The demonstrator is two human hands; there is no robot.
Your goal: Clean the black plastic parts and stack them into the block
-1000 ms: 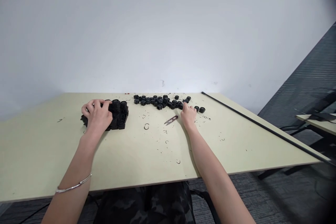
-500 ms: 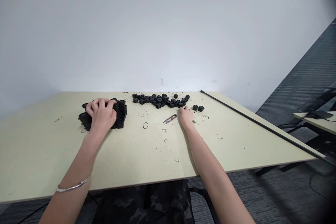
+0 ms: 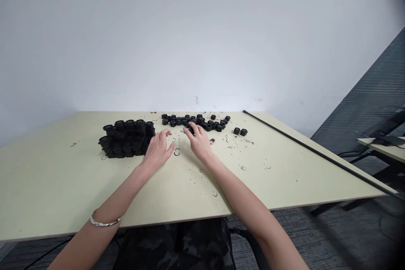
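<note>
My left hand hovers over the table just right of a stack of black plastic parts. Its fingers are parted and nothing shows in them. The stacked parts have round rims and stand in tight rows, in layers. My right hand is in front of a loose heap of similar black parts, fingers apart, with no held thing visible. It covers some of the heap and most of the thread snips, whose handle end peeks out on its right side. Two more black parts sit to the right.
Thin black rings and small scraps are strewn over the pale table. A long black rod lies along the table's right side. Behind the table rises a white wall. Another desk stands at right.
My left hand has come off the stack and moved right. My right hand has swung left from beside the snips, now mostly covering them.
</note>
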